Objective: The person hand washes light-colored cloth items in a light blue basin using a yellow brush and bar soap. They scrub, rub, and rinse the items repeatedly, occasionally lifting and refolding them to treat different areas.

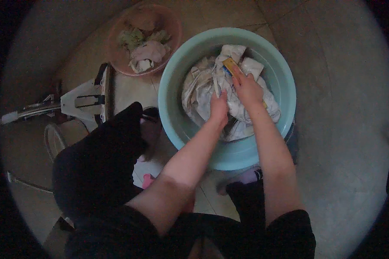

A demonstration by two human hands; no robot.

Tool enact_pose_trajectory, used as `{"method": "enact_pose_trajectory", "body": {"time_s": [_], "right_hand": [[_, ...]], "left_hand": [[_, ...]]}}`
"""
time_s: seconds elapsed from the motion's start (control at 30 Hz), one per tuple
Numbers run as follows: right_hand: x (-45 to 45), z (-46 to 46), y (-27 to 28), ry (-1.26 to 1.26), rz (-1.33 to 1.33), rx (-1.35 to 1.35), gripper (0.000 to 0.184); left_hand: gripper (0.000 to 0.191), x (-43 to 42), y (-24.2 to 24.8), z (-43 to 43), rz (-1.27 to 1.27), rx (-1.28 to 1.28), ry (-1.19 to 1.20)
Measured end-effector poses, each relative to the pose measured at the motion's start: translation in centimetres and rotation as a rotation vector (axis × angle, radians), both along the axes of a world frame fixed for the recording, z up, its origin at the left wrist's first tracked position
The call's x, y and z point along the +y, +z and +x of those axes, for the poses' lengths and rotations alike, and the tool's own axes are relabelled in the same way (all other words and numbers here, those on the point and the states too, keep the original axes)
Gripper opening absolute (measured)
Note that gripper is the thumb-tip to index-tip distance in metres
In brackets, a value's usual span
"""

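A light-blue plastic basin (168, 87) stands on the floor before me, with a bunched white garment or cloth (197, 92) inside it. Its fabric looks wet and has greyish patches. My right hand (249, 90) holds a yellow scrubbing brush (229, 62) against the cloth, and its blue bristles face down. Another bit of yellow shows at the wrist's right side; whether it belongs to the brush I cannot tell. Lower and to the left, my left hand (219, 106) grips a fold of the same cloth. Any water beneath the fabric is hidden.
Behind the basin on the left sits a translucent pink basin (112, 55) with pale pink, greenish and white items. A flat mop (82, 97) lies at the left, near a curved hose (48, 142). My black-clothed knee (97, 158) is close to the blue basin's left side.
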State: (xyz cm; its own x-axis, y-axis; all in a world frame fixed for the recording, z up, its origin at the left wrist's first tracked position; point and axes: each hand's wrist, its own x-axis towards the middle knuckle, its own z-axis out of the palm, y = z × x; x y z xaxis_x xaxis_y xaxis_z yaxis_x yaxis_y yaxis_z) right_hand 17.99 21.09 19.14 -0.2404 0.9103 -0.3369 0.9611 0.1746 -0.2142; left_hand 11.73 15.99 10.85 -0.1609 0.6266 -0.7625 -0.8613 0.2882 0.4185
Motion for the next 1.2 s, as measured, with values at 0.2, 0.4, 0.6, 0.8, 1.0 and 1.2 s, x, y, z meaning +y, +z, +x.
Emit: {"method": "enact_pose_trajectory", "body": {"time_s": [0.2, 0.4, 0.6, 0.8, 1.0, 1.2], "right_hand": [[-5.4, 1.5, -0.7, 0.181, -0.001, 0.100, 0.034], [2.9, 0.2, -1.8, 0.267, 0.162, -0.066, 0.041], [7.5, 2.5, -9.1, 0.280, 0.143, 0.013, 0.049], [5.9, 5.7, -12.4, 0.021, 0.053, -0.109, 0.066], [8.4, 6.1, -12.8, 0.042, 0.008, -0.121, 0.063], [3.2, 1.4, -8.5, -0.158, 0.004, 0.247, 0.055]], "left_hand": [[0.039, -3.8, 2.3, -1.3, -0.045, 0.114, -0.127], [0.041, -4.2, 3.6, 0.0, 0.015, 0.780, -0.639], [0.043, -1.5, -1.1, -6.7, -0.116, 1.374, -0.615], [0.049, 1.3, -3.5, -6.8, -0.093, 1.604, -0.819], [0.042, 3.9, -7.2, -8.5, -0.094, 1.522, -1.112], [0.041, 6.3, -7.1, -7.7, -0.091, 1.209, -0.884]]}}
